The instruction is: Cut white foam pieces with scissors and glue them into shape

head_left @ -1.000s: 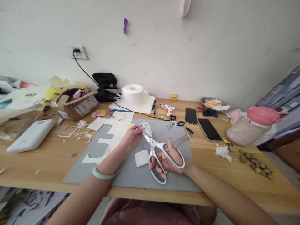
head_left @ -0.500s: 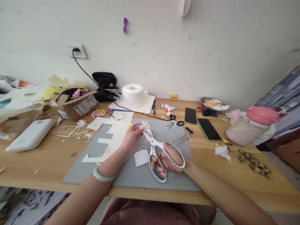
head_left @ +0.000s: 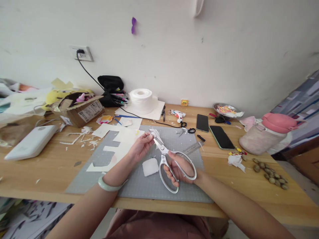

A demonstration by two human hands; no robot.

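My right hand (head_left: 181,167) grips a large pair of silver scissors (head_left: 163,150), thumb through one loop and fingers through the other. Their blades point away from me, up to the left. Between the fingertips of my left hand (head_left: 142,146) is a small white piece (head_left: 155,132), pinched right at the blades; whether it is paper or cloth I cannot make out. Below the blades a square white pad (head_left: 150,167) lies flat on the grey cutting mat (head_left: 139,187). Cut white paper (head_left: 119,149) lies to the left, partly under my left forearm.
A metal ruler (head_left: 193,147), small black scissors (head_left: 191,130) and a glue gun (head_left: 179,115) lie beyond my hands. Two phones (head_left: 221,137), a pink-lidded bottle (head_left: 265,134) and several brown nut-like balls (head_left: 271,174) are on the right. A cardboard box (head_left: 82,111) and white power bank (head_left: 31,142) are left.
The scissor handles have spread slightly wider apart, and my right fingers have shifted in the lower loop. My left hand still pinches the white piece, nearly in the same place.
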